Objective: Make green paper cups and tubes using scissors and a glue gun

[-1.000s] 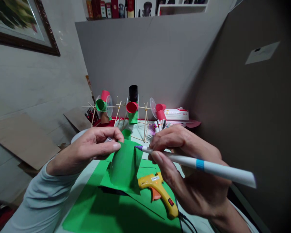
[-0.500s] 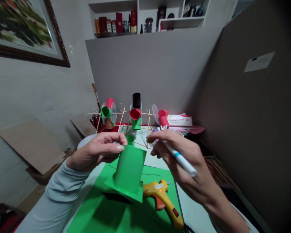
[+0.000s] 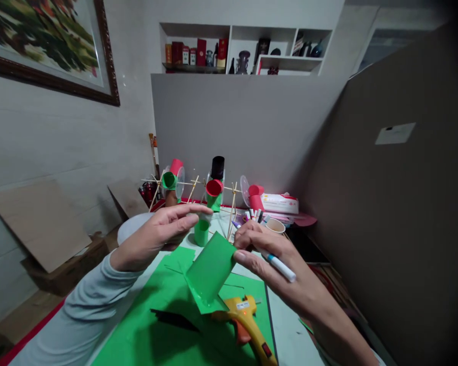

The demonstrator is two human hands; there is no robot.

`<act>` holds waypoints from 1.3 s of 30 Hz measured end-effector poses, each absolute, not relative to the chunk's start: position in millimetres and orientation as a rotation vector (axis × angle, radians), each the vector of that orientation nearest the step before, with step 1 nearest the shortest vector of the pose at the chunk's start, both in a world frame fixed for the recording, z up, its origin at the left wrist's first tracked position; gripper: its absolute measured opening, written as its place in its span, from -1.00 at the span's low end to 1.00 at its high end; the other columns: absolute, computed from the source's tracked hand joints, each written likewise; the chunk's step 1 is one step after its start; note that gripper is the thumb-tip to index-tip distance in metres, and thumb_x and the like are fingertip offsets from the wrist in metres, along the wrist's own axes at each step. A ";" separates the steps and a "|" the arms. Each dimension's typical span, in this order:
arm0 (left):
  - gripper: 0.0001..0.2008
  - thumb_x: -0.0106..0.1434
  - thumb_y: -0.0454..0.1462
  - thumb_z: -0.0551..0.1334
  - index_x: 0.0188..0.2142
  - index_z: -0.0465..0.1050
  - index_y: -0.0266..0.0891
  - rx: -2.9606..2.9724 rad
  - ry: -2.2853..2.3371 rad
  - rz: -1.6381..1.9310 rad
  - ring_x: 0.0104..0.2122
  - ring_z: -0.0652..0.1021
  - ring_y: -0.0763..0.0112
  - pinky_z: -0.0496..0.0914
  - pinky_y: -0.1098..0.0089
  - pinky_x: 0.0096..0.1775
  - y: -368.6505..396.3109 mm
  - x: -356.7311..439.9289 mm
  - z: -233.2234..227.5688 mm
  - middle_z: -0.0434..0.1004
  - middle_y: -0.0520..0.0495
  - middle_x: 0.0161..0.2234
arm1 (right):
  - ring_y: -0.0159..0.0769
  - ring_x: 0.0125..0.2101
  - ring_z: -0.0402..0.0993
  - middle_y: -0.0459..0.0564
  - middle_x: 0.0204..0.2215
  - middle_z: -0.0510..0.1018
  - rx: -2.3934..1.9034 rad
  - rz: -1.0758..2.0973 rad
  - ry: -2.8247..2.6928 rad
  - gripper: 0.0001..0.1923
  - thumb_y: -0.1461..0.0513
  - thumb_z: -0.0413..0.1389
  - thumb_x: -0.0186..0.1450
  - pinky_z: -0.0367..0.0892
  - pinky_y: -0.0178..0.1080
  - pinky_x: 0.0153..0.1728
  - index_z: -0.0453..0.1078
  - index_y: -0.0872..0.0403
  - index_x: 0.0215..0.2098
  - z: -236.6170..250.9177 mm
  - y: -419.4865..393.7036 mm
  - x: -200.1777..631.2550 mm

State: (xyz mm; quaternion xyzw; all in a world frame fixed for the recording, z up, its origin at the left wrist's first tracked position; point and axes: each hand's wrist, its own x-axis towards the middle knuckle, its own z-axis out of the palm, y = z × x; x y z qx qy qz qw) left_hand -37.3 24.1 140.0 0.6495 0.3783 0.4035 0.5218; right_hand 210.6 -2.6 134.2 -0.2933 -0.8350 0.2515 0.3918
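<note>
My right hand [image 3: 275, 254] pinches the upper right edge of a green paper tube [image 3: 212, 267], which tilts over the table. The tube's lower end joins a flat green paper flange with shiny spots. A white marker [image 3: 281, 268] with a blue band also rests in my right hand, running under the fingers. My left hand [image 3: 164, 231] is off the tube, its fingers stretched out above and left of it. A small green paper cylinder [image 3: 201, 232] stands just behind my left fingertips. Below the held tube lies a yellow glue gun [image 3: 250, 323] with an orange trigger.
Green sheets [image 3: 118, 335] cover the near table, with a black strip [image 3: 175, 319] on them. Farther back stands a stick frame [image 3: 193, 190] carrying red, green and black paper tubes [image 3: 214, 188]. A paper cup [image 3: 275, 225] and several markers [image 3: 256, 216] sit behind my right hand.
My left hand has let go of the green tube and moved off it. My right hand has closed on the tube's upper edge, and the tube now leans to the right. The view has tilted upward.
</note>
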 end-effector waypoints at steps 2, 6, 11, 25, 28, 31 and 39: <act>-0.58 0.34 -0.03 0.22 0.08 0.46 -0.19 1.635 0.975 0.998 -0.65 -0.01 0.57 -0.12 0.50 -0.63 21.0 -36.6 142.7 -0.11 0.23 -0.62 | -0.24 -0.19 0.41 -0.07 -0.27 0.46 -0.767 0.706 -2.100 -0.82 0.17 0.08 0.46 0.28 -0.21 -0.14 0.34 0.01 -0.33 133.4 0.3 211.4; -0.70 0.33 -0.10 0.25 -0.03 0.56 -0.17 1.848 1.039 0.964 -0.59 0.16 0.58 0.01 0.51 -0.59 12.3 -33.8 147.0 0.18 0.15 -0.56 | -0.28 -0.21 0.41 -0.09 -0.28 0.46 -0.744 0.753 -2.104 -0.83 0.18 0.10 0.45 0.29 -0.24 -0.15 0.37 0.02 -0.32 131.8 2.0 209.7; -0.78 0.37 -0.18 0.20 -0.10 0.59 -0.14 2.023 0.963 0.875 -0.45 0.33 0.54 0.19 0.51 -0.44 4.9 -30.6 149.7 0.45 0.08 -0.38 | -0.30 -0.19 0.43 -0.10 -0.26 0.48 -0.732 0.680 -2.134 -0.87 0.20 0.12 0.44 0.29 -0.28 -0.14 0.40 0.02 -0.29 129.6 0.3 207.1; -0.76 0.39 -0.10 0.15 -0.09 0.48 -0.15 2.137 1.042 0.590 -0.34 0.35 0.45 0.23 0.44 -0.30 9.6 -32.7 151.7 0.40 0.09 -0.30 | -0.29 -0.21 0.42 -0.08 -0.27 0.45 -0.751 0.662 -2.224 -0.88 0.24 0.11 0.44 0.28 -0.24 -0.14 0.38 0.05 -0.29 132.9 0.5 205.8; -0.79 0.38 -0.12 0.16 -0.20 0.44 -0.20 2.131 1.028 0.593 -0.36 0.33 0.46 0.22 0.45 -0.32 12.0 -32.6 150.5 0.36 0.10 -0.35 | -0.30 -0.22 0.42 -0.08 -0.28 0.46 -0.789 0.638 -2.229 -0.88 0.23 0.11 0.44 0.29 -0.24 -0.15 0.39 0.04 -0.29 132.3 1.9 204.8; -0.78 0.38 -0.12 0.16 -0.28 0.39 -0.22 2.117 1.017 0.614 -0.35 0.31 0.46 0.22 0.44 -0.31 13.8 -33.4 148.6 0.32 0.09 -0.37 | -0.30 -0.22 0.43 -0.08 -0.27 0.48 -0.837 0.580 -2.206 -0.92 0.25 0.12 0.43 0.29 -0.24 -0.18 0.41 0.04 -0.26 130.8 2.0 203.8; -0.73 0.36 -0.06 0.18 -0.27 0.35 -0.24 1.961 1.021 0.709 -0.48 0.18 0.52 0.11 0.46 -0.47 14.1 -33.3 148.8 0.16 0.12 -0.45 | -0.37 -0.42 0.42 -0.08 -0.32 0.58 -0.725 0.638 -1.549 -0.82 0.18 0.06 0.48 0.31 -0.28 -0.42 0.53 -0.05 -0.12 132.6 -14.2 205.3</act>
